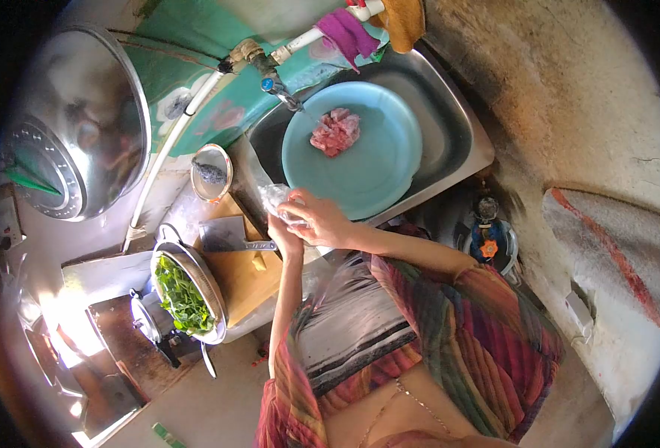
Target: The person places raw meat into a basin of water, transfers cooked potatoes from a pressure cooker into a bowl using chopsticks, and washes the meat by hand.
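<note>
A crumpled clear plastic bag (276,197) is bunched between my two hands at the front left edge of the sink. My right hand (316,219) is closed on the bag from above, fingers curled. Just below it, my left hand (286,237) is also closed around the bag's lower part, partly hidden by the right. Pinkish raw meat (336,132) lies in a light blue basin (389,168), which stands in the steel sink (449,134). Over the meat hangs a tap (279,88) with a blue-marked handle.
Left of my hands, a cleaver (224,233) and a small yellowish piece (259,261) lie on a wooden cutting board (244,287). Nearby are a bowl of green leaves (184,295), a small strainer (212,173) and a pot (150,313). Cloths (345,36) hang on the pipe.
</note>
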The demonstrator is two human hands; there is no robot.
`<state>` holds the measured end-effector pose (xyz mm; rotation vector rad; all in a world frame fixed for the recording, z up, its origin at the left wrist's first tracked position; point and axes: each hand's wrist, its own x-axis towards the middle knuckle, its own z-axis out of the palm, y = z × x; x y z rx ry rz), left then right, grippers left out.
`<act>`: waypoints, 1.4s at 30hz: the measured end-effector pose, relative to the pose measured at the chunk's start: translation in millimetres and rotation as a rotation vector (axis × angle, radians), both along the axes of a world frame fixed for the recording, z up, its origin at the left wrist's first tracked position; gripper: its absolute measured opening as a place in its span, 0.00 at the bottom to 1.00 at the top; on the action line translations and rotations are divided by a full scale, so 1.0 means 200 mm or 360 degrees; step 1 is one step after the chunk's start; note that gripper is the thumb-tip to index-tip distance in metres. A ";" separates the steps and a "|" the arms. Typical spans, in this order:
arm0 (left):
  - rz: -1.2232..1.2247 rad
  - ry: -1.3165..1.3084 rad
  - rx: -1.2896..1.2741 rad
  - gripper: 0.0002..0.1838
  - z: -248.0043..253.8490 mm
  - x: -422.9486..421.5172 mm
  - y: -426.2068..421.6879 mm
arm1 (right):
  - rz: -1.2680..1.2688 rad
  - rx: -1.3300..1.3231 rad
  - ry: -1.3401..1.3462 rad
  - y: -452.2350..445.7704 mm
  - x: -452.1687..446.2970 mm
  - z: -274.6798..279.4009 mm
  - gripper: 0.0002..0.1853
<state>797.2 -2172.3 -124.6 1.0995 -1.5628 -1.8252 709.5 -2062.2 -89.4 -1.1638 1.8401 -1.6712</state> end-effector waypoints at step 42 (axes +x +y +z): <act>-0.2289 -0.0500 0.1167 0.52 -0.06 0.20 0.69 | -0.0596 0.0110 -0.0022 1.09 0.69 -0.09 0.21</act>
